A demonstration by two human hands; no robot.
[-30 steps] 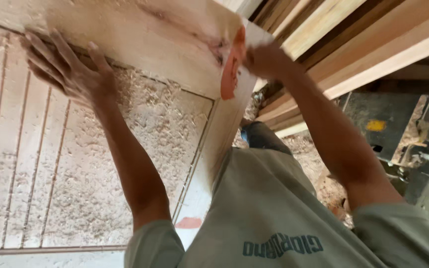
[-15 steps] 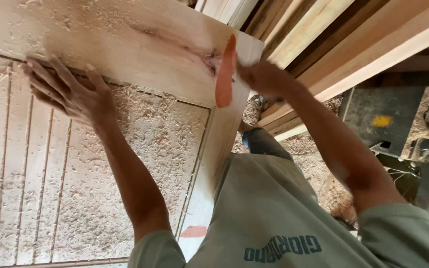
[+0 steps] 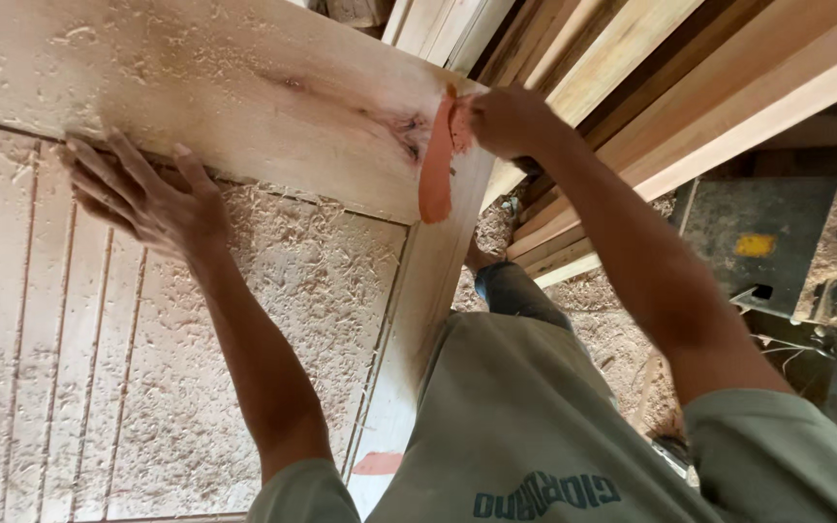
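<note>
You are leaning over a pale, sawdust-strewn wooden door panel (image 3: 244, 107) with grooved vertical boards, both arms stretched out ahead of you. Your left hand (image 3: 142, 199), at about ten o'clock in the view, is lying open with its fingers spread, pressing flat where the broad cross rail meets the recessed grooved section. Your right hand (image 3: 501, 121), near one o'clock, is closed around the top of a flat orange putty scraper (image 3: 435, 169), whose blade is lying against the rail's right end, just beside a dark knot in the wood (image 3: 404, 131) smeared with reddish filler. A second patch of the same reddish filler (image 3: 377, 464) is showing on the door's edge at six o'clock. Stacked long timber planks (image 3: 690, 87) are running diagonally from twelve to three o'clock beyond the door. A grey metal machine with a yellow label (image 3: 758, 247) is sitting at three o'clock, and wood shavings (image 3: 622, 339) are covering the floor beneath it.
</note>
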